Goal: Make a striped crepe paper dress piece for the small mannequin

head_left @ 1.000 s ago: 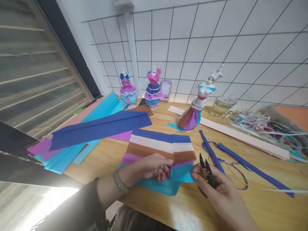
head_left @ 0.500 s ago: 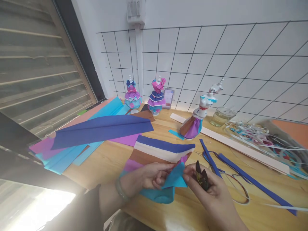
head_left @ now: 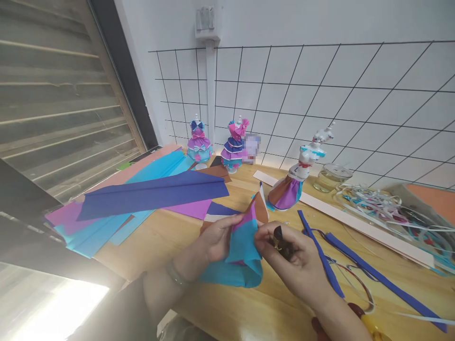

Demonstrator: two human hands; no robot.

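My left hand (head_left: 216, 239) grips a striped crepe paper sheet (head_left: 245, 237) in dark blue, white, brown, purple and light blue. Its purple and light blue part is folded up and bends round below the hands. At the sheet's right edge, the thumb and fingers of my right hand (head_left: 291, 253) pinch the paper. A small dark tool with pointed tips, apparently snips (head_left: 278, 237), is tucked in that same hand; its lower part is hidden. Behind the sheet, a white dress form (head_left: 309, 154) leans right, with a brown, purple and blue skirt.
Two dressed forms, one with bows (head_left: 198, 144) and one with tiers (head_left: 233, 147), stand by the wall. Long dark blue paper (head_left: 152, 194) lies left over other sheets. Right are blue strips (head_left: 373, 270), a glass jar (head_left: 332, 177) and tangled ribbons (head_left: 384, 208). Red-yellow handles (head_left: 355, 310) show beneath my right forearm.
The sheet's far part, which lay spread out, is now lifted and folded up between my hands. Both hands have shifted slightly left and up. Red-yellow handles have come into sight by my right forearm.
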